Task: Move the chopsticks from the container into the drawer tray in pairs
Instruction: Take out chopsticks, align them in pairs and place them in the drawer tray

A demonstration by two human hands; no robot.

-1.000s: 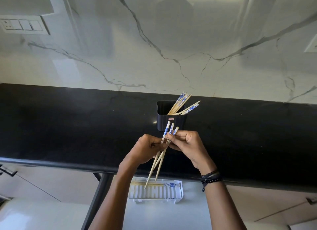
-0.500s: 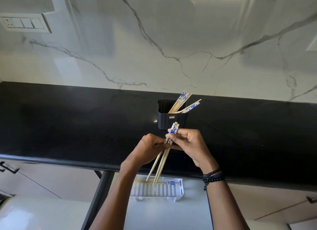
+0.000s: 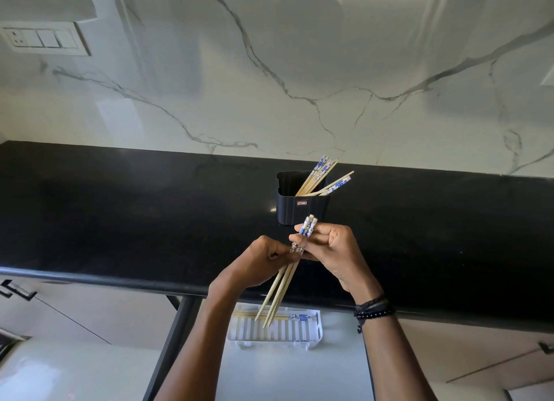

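A black container point(image 3: 287, 209) stands on the black countertop and holds several bamboo chopsticks point(image 3: 320, 179) with blue-and-white tops, leaning right. In front of it both hands hold a small bunch of chopsticks point(image 3: 283, 287), tips pointing down. My right hand point(image 3: 332, 251) pinches the patterned tops between thumb and fingers. My left hand point(image 3: 260, 263) grips the bunch just below, fingers curled round the shafts. Below the counter edge a white slatted drawer tray point(image 3: 314, 334) lies in the open drawer, with a pair of chopsticks point(image 3: 278, 316) lying along its far side.
The black countertop point(image 3: 120, 215) runs the full width, backed by a white marble wall with a switch plate point(image 3: 45, 39) at upper left. The open drawer's pale floor point(image 3: 284, 370) spreads below the tray. Cabinet handles point(image 3: 15, 289) sit at left.
The spread chopstick tops have been drawn together into a tight bunch. Both hands stay in front of the container, shifted slightly.
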